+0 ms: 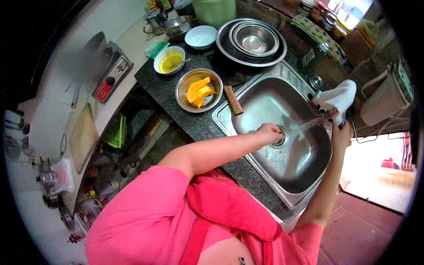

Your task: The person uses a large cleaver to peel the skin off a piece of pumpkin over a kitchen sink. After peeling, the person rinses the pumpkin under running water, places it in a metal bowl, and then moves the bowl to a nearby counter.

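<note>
My left hand (270, 134) reaches into the stainless steel sink (291, 170), its fingers bunched at the drain (281, 141); whether they hold something is hidden. At the sink's right side, my right hand (343, 134) is closed around part of the faucet (341, 118). A white cloth or cover (339, 96) wraps the faucet's upper part, and water runs from it into the basin. On the sink's left rim lies a wooden-handled knife or tool (233, 100), its far end hard to make out. Beside it, a steel bowl (179, 87) holds orange pumpkin pieces (198, 92).
Nested steel bowls (254, 39), a white bowl (200, 36) and a bowl of yellow liquid with a spoon (169, 60) stand behind on the dark countertop (165, 87). A cutting board (84, 139) leans at left. A plastic container (386, 99) stands right of the faucet.
</note>
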{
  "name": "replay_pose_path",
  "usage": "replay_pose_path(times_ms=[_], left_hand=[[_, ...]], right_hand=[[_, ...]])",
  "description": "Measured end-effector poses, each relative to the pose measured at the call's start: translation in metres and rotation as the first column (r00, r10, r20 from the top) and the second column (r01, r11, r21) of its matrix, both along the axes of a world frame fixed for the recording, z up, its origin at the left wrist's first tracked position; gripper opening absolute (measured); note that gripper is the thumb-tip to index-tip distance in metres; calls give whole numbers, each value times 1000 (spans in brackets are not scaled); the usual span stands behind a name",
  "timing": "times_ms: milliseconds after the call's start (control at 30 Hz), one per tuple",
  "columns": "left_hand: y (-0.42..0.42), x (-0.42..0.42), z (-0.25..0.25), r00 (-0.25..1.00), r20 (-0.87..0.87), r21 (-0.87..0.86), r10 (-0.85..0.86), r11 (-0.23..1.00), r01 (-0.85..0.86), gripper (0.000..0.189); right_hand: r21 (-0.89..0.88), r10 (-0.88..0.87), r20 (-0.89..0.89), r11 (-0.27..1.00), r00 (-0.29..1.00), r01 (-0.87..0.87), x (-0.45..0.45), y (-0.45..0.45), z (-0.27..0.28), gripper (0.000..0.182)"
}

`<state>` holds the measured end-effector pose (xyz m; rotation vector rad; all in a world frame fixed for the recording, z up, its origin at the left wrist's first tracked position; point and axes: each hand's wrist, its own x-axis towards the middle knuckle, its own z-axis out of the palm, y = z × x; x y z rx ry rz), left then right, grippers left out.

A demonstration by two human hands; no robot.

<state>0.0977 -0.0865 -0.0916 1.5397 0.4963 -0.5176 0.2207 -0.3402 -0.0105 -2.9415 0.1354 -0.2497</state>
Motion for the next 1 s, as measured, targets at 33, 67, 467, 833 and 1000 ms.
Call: replay_pose_path(times_ms=[33, 67, 467, 833, 1000], left_hand=[[12, -5, 7, 996, -74, -103, 60, 992, -67, 36], [25, -12, 1, 988, -104, -242, 115, 960, -138, 39], [188, -96, -7, 479, -298, -430, 826, 332, -840, 54], [217, -123, 10, 364, -204, -349, 909, 279, -894, 40], [244, -220, 20, 476, -202, -490, 856, 333, -806, 37]], right_hand=[[55, 98, 13, 994, 995, -99, -7, -1, -5, 68], [132, 146, 61, 979, 987, -153, -14, -2, -10, 67], [267, 421, -129, 887, 898, -377, -117, 51, -79, 26], [417, 769, 148, 522, 622, -744, -92, 264, -71, 44], [325, 783, -39, 597, 621, -733, -90, 299, -93, 61]])
